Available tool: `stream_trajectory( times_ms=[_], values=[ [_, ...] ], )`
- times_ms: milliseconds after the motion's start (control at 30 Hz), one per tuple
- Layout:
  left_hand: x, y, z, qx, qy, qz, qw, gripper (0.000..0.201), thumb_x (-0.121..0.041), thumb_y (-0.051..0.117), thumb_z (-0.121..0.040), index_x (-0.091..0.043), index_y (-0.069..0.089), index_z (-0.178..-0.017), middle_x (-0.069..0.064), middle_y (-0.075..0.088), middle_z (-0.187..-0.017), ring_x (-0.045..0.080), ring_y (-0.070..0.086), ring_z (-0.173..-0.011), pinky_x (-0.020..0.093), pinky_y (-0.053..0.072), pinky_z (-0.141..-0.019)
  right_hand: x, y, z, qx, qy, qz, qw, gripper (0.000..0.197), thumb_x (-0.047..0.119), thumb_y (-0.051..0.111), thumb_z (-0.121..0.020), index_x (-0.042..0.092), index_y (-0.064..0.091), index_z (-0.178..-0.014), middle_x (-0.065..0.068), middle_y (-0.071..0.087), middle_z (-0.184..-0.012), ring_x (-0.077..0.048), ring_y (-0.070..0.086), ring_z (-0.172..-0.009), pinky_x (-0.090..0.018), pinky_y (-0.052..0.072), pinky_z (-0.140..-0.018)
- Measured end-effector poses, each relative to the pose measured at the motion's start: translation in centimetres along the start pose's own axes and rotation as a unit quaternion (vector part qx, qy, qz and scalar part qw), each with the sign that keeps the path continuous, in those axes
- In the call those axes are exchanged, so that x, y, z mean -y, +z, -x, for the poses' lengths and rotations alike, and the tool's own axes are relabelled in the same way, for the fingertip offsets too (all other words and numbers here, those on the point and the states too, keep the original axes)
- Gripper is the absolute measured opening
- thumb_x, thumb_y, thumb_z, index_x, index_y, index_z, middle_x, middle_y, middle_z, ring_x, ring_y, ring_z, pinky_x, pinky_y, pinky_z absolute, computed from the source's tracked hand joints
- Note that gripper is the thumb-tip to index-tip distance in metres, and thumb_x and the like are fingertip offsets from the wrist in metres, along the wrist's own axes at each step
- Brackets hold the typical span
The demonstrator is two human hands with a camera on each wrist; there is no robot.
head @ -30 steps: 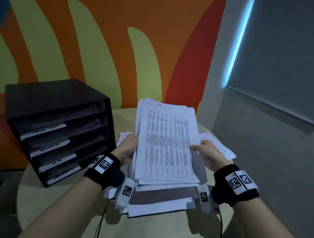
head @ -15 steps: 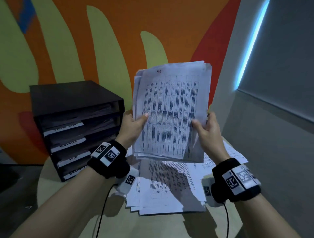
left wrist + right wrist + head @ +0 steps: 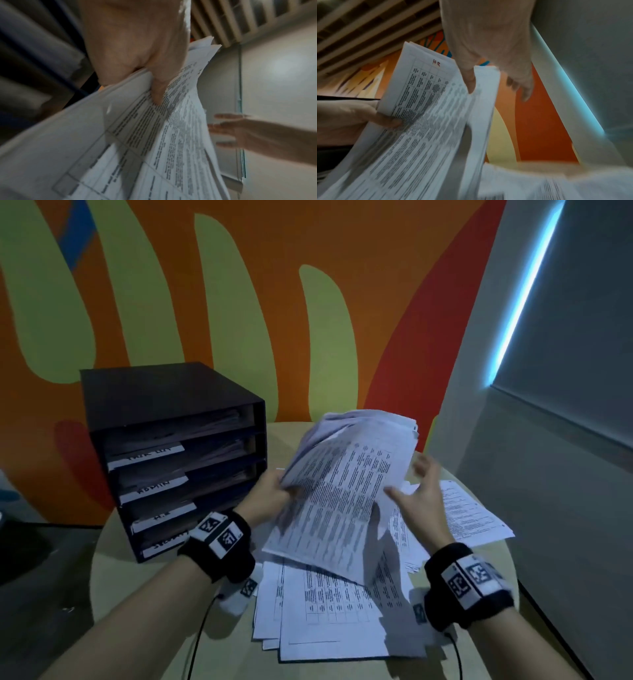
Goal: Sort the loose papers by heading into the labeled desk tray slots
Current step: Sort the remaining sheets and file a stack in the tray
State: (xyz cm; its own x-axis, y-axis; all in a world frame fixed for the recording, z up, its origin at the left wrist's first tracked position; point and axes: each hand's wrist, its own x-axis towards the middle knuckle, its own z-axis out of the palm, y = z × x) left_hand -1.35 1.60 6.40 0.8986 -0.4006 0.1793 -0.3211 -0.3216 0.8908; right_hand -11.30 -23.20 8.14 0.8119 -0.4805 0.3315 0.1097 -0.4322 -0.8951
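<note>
My left hand (image 3: 274, 494) grips the left edge of a thick sheaf of printed papers (image 3: 342, 491), thumb on top, holding it tilted above the table. In the right wrist view the top sheet (image 3: 426, 86) bears a red "HR" heading. My right hand (image 3: 419, 498) hovers at the sheaf's right edge with fingers spread and straight, holding nothing; whether its thumb touches the paper I cannot tell. The black desk tray (image 3: 171, 402) with several labeled slots stands to the left. More loose papers (image 3: 335, 611) lie spread on the table under the sheaf.
The round beige table (image 3: 137, 594) carries everything; its bare part is front left. A separate sheet (image 3: 476, 515) lies at the right near the table edge. A painted wall stands behind and a grey wall to the right. Cables hang from both wristbands.
The sheaf, held upright in both hands before, has tipped down and leftward. My right hand has let go of it and opened; the left hand keeps its hold.
</note>
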Motion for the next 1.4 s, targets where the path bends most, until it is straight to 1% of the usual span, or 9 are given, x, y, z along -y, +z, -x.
stream_trajectory(
  times_ms=[100,200,300,400,533,700,867,967,1400],
  values=[
    [-3.7,-1.3,-0.3,0.000,0.083,-0.114,0.990,0.045,0.003,0.053,-0.089,-0.022,0.046,-0.053,-0.009,0.043,-0.053,0.009,0.037,-0.049,0.027,0.027,-0.055,3.1,-1.3,-1.4,-0.074,-0.139,0.061,0.986,0.094,0.020,0.078,-0.078,0.020,0.018,-0.151,-0.001,0.026,-0.155,-0.016,0.025,-0.142,-0.039,0.023,-0.116],
    [-7.0,-2.5,-0.4,0.012,0.167,-0.218,0.961,0.046,0.007,0.049,-0.082,-0.026,0.040,-0.051,-0.005,0.039,-0.049,0.009,0.029,-0.048,0.030,0.019,-0.054,5.3,-2.1,-2.5,-0.061,-0.251,0.126,0.958,0.080,-0.007,0.065,-0.070,0.025,0.040,-0.140,0.003,0.041,-0.147,-0.013,0.027,-0.143,-0.049,0.023,-0.116],
    [-8.9,-3.3,-0.4,0.005,0.195,-0.281,0.940,0.024,0.000,0.055,-0.085,-0.009,0.058,-0.064,0.003,0.047,-0.052,0.014,0.033,-0.047,0.029,0.025,-0.054,6.8,-2.7,-2.6,0.045,-0.239,0.094,0.965,0.035,-0.004,0.052,-0.064,0.024,0.067,-0.078,0.024,0.064,-0.074,0.010,0.055,-0.079,-0.024,0.047,-0.072],
    [-9.0,-4.5,0.3,-0.054,0.210,-0.244,0.945,0.009,-0.014,0.068,-0.085,-0.016,0.072,-0.077,-0.010,0.056,-0.055,0.004,0.047,-0.050,0.028,0.039,-0.054,6.3,-2.9,-1.7,0.102,-0.169,-0.021,0.980,0.040,-0.006,0.061,-0.083,0.025,0.059,-0.057,0.019,0.045,-0.046,0.006,0.037,-0.046,-0.018,0.031,-0.047],
    [-5.8,-6.5,1.6,-0.174,0.141,-0.047,0.973,0.047,-0.025,0.079,-0.080,-0.016,0.063,-0.123,0.001,0.067,-0.116,0.017,0.063,-0.106,0.036,0.053,-0.090,3.8,-3.4,-1.0,0.056,-0.080,-0.101,0.990,0.031,-0.003,0.064,-0.087,0.018,0.070,-0.065,0.014,0.058,-0.056,-0.004,0.049,-0.053,-0.023,0.042,-0.055],
    [-2.7,-5.9,3.1,-0.098,0.050,0.236,0.966,0.047,-0.001,0.069,-0.083,-0.011,0.056,-0.127,0.007,0.069,-0.116,0.023,0.068,-0.105,0.040,0.057,-0.087,2.3,-2.6,-0.2,0.052,-0.028,-0.187,0.981,0.012,-0.002,0.063,-0.088,-0.001,0.068,-0.099,0.005,0.075,-0.077,-0.009,0.068,-0.068,-0.020,0.053,-0.059],
    [-2.5,-4.9,3.1,-0.148,0.114,0.173,0.967,0.026,0.007,0.064,-0.086,-0.010,0.064,-0.106,-0.005,0.074,-0.100,0.013,0.070,-0.097,0.027,0.057,-0.080,3.1,-1.4,0.5,0.082,-0.042,-0.162,0.982,0.009,0.003,0.057,-0.093,0.004,0.066,-0.091,0.012,0.074,-0.071,-0.002,0.069,-0.065,-0.013,0.051,-0.056],
    [-2.1,-4.9,2.9,-0.171,0.135,0.171,0.961,0.023,0.002,0.063,-0.090,-0.008,0.064,-0.111,0.010,0.070,-0.112,0.023,0.068,-0.105,0.036,0.056,-0.087,3.2,-0.8,0.4,0.084,-0.064,-0.151,0.983,0.011,0.006,0.057,-0.094,0.012,0.065,-0.093,0.012,0.073,-0.077,0.002,0.068,-0.071,-0.011,0.051,-0.060],
    [4.4,-3.2,4.6,-0.040,-0.040,0.155,0.986,0.029,-0.001,0.064,-0.090,-0.002,0.064,-0.119,0.004,0.072,-0.110,0.020,0.070,-0.101,0.037,0.057,-0.085,-2.5,1.5,2.6,0.145,0.090,-0.066,0.983,0.016,-0.001,0.055,-0.093,0.013,0.064,-0.091,-0.012,0.070,-0.099,-0.017,0.068,-0.083,-0.023,0.051,-0.064]
  ],
)
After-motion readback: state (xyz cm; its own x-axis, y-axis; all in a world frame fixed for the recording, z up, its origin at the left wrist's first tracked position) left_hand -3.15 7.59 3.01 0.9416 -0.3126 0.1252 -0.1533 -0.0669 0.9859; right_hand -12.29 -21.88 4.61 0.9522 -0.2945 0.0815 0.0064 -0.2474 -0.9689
